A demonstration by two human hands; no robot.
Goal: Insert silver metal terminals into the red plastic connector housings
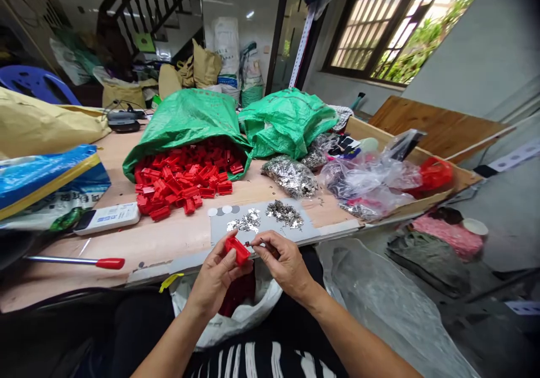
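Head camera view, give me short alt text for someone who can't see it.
A person's left hand holds a small red plastic part while the right hand brings a thin metal piece to it. Behind, a wooden table holds a pile of red parts spilling from a green bag.

No legible text is showing; print on the blue sack (46,184) and white remote (107,218) is blurring out.

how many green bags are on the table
2: one green bag left of centre with red plastic pieces spilling out, the other green bag beside it, to its right.
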